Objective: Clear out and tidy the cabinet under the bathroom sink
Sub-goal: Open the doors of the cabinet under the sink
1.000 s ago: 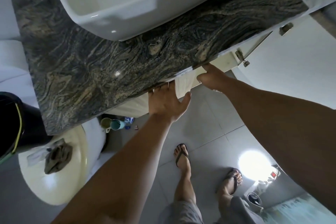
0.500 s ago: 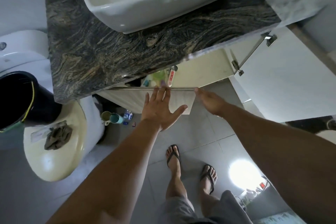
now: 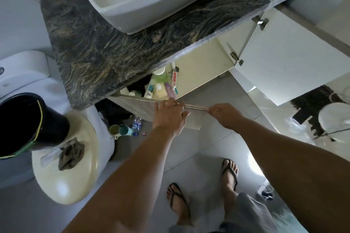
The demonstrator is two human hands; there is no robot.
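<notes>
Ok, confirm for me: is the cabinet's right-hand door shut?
No, the right door is swung wide open on its hinges, exposing the cabinet's pale floor.

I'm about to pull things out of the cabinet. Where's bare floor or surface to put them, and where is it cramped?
Bare floor tiles lie between the left door, the feet and the open right door. The cabinet's right half looks bare. Crowded: bottles packed at its left, cups by the toilet, bucket and rag on the lid.
</notes>
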